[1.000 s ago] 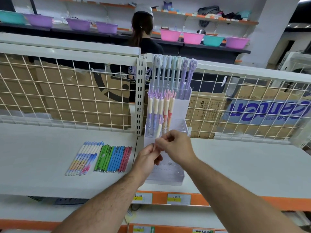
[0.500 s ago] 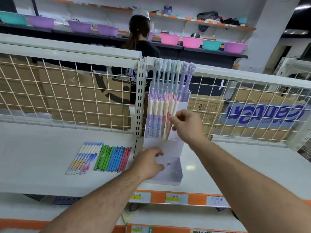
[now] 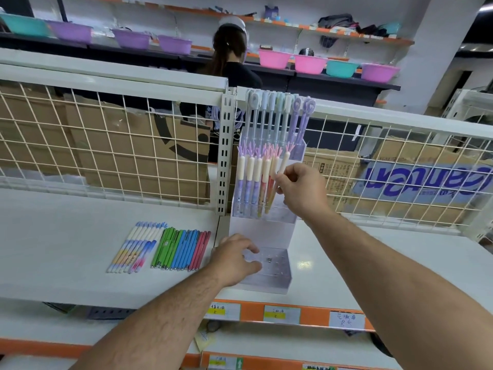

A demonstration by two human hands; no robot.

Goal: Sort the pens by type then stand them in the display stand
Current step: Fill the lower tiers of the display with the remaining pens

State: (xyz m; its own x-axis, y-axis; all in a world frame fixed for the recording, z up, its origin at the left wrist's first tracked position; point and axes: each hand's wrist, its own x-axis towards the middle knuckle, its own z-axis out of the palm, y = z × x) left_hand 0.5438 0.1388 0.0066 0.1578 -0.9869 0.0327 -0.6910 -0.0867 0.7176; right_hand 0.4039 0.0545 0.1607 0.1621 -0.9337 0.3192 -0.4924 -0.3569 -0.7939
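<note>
Since a second ago our right hand point(image 3: 302, 190) has climbed away from the left and now pinches a cream-and-orange pen with a pink fronded cap point(image 3: 283, 164), tilted in the middle tier of the clear acrylic display stand point(image 3: 266, 231). Our left hand point(image 3: 234, 259) rests, fingers loosely bent, on the stand's lowest tier. On the white shelf point(image 3: 66, 249) lie pastel, green, blue and red pens point(image 3: 170, 248).
</note>
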